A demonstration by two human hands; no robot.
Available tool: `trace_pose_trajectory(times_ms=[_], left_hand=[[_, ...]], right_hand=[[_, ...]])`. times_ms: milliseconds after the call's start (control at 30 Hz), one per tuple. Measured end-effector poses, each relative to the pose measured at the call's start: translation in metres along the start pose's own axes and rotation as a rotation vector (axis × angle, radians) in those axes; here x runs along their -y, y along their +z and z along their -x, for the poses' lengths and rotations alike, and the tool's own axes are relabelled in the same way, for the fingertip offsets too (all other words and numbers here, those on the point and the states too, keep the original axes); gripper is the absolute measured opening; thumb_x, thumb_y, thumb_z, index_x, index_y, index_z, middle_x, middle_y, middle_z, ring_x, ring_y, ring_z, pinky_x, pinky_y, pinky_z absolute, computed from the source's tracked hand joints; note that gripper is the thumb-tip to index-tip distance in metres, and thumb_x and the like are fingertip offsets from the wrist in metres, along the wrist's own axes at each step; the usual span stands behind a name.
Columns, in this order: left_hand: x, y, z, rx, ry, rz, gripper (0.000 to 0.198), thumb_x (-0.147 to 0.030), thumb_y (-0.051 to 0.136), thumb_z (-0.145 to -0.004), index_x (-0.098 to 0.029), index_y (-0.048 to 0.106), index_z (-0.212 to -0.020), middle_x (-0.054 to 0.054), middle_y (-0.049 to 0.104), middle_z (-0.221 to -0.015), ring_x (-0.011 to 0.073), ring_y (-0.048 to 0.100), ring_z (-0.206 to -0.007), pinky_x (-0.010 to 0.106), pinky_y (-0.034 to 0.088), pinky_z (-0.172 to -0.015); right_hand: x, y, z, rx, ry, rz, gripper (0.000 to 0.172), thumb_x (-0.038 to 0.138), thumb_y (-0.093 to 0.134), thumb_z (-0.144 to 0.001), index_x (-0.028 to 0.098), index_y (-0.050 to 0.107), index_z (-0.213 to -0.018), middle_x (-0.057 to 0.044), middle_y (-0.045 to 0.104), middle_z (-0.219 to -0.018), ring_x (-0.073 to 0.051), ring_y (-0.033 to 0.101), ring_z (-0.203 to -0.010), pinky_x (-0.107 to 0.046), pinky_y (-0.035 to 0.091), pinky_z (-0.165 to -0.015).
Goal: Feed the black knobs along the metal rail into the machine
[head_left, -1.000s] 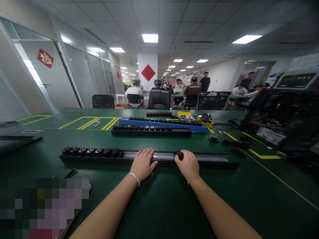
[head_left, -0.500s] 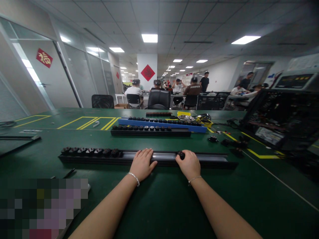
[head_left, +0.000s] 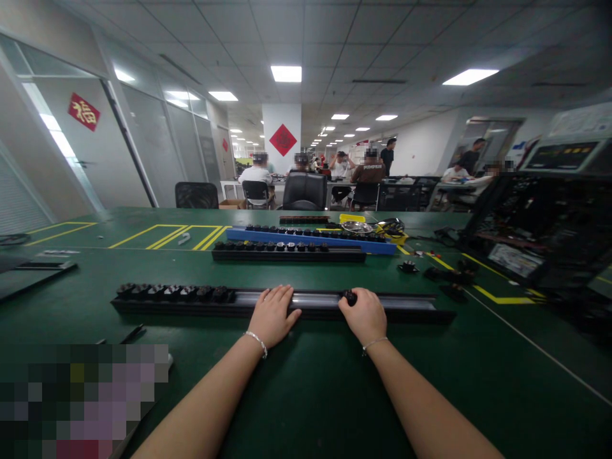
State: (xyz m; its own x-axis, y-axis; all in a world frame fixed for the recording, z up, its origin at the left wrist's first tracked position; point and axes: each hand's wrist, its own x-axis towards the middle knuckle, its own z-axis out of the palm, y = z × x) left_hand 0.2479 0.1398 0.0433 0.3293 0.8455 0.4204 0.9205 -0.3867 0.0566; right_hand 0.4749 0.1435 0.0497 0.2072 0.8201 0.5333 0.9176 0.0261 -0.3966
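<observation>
A long black channel [head_left: 406,315] with a pale, shiny inner strip lies across the green table in front of me. At its left end, several small black-and-grey units [head_left: 188,292] sit in a row. My left hand [head_left: 273,312] lies over the channel's middle, fingers stretched out across it and thumb spread to the right. Farther right, my right hand [head_left: 365,312] grips a small black round part [head_left: 350,297] between thumb and fingers, at the channel. Its underside is hidden, so I cannot tell whether it is seated in the channel.
Beyond lie another black channel [head_left: 289,256] with units and a blue channel [head_left: 310,241]. A metal dish [head_left: 357,227] stands near yellow trays. Loose black parts [head_left: 452,277] lie to the right beside a dark open-fronted case [head_left: 535,223]. People sit at far tables.
My right hand has shifted very slightly to the right with the black round part. My left hand stays in place. In the background, a standing person has moved a little left.
</observation>
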Motion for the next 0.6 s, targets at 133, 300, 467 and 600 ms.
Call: trace_pose_trajectory(times_ms=[133,300,467,600], left_hand=[[-0.0004,-0.0006,0.0,-0.003,-0.001,0.003,0.049,-0.046,0.037,-0.087,-0.02,0.047,-0.128,0.007,0.05,-0.134,0.0221,0.041,-0.125,0.042,0.029,-0.105],[-0.0012,-0.003,0.0,0.006,-0.001,0.008,0.049,-0.046,0.037,-0.087,-0.021,0.047,-0.128,0.007,0.05,-0.134,0.0224,0.041,-0.125,0.043,0.029,-0.105],[-0.0019,-0.004,-0.0002,0.003,-0.004,0.003,0.048,-0.045,0.039,-0.086,-0.022,0.047,-0.128,0.006,0.05,-0.134,0.0227,0.042,-0.125,0.043,0.03,-0.105],[-0.0017,-0.0032,0.0002,0.002,-0.002,0.005,0.048,-0.045,0.039,-0.086,-0.021,0.047,-0.127,0.006,0.05,-0.134,0.0226,0.042,-0.125,0.042,0.029,-0.105]], right_hand=[[-0.0019,-0.0016,-0.0006,0.003,0.022,-0.001,0.025,0.032,0.049,-0.073,0.015,0.063,-0.084,-0.009,0.064,-0.085,-0.021,0.054,-0.086,-0.03,0.039,-0.079],[-0.0035,-0.0029,-0.0012,0.001,0.049,-0.002,0.026,0.032,0.049,-0.073,0.015,0.063,-0.084,-0.009,0.064,-0.085,-0.022,0.055,-0.086,-0.031,0.039,-0.078],[-0.0035,-0.0038,-0.0016,0.007,0.05,-0.005,0.025,0.032,0.049,-0.073,0.015,0.063,-0.084,-0.009,0.064,-0.084,-0.022,0.055,-0.087,-0.031,0.039,-0.078],[-0.0047,-0.0042,-0.002,0.011,0.065,0.001,0.025,0.033,0.05,-0.072,0.015,0.063,-0.085,-0.009,0.064,-0.084,-0.022,0.055,-0.088,-0.031,0.039,-0.079]])
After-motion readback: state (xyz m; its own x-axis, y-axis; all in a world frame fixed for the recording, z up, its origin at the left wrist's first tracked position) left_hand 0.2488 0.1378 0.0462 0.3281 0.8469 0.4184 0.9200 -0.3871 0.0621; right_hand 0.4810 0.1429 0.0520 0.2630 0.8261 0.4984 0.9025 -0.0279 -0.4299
